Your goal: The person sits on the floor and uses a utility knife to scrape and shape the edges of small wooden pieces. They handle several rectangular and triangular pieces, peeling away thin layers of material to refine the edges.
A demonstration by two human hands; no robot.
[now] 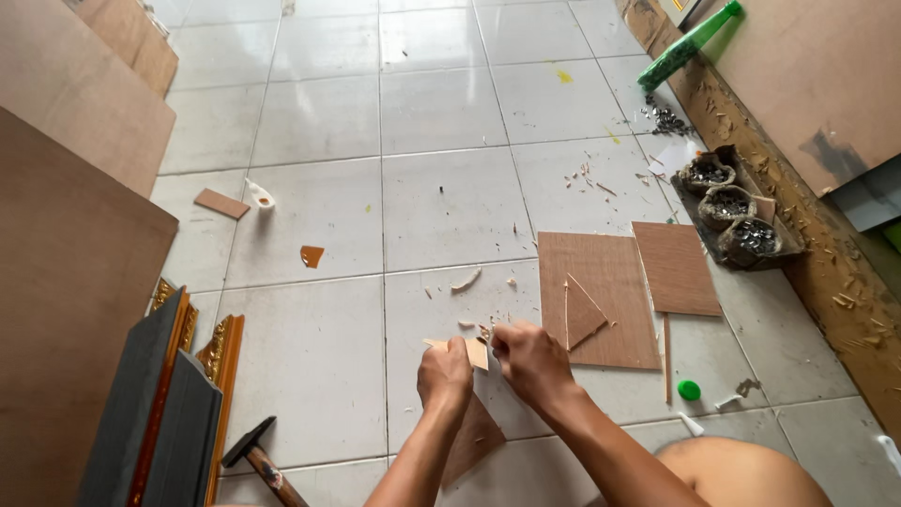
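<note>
Over the tiled floor, two bare hands work a small wood piece.
Square plywood board lies just right; left hand and right hand each pinch the thin pale wood piece; hammer lower left.

Hammer left of hands; plywood squares right.

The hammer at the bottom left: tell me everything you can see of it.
The hammer lies flat on the white tiled floor, just right of the stacked frame mouldings. Its dark metal head points up-left; a reddish-brown wooden handle runs down-right out of frame. Neither hand touches it; the left hand is well off to its right.
</note>
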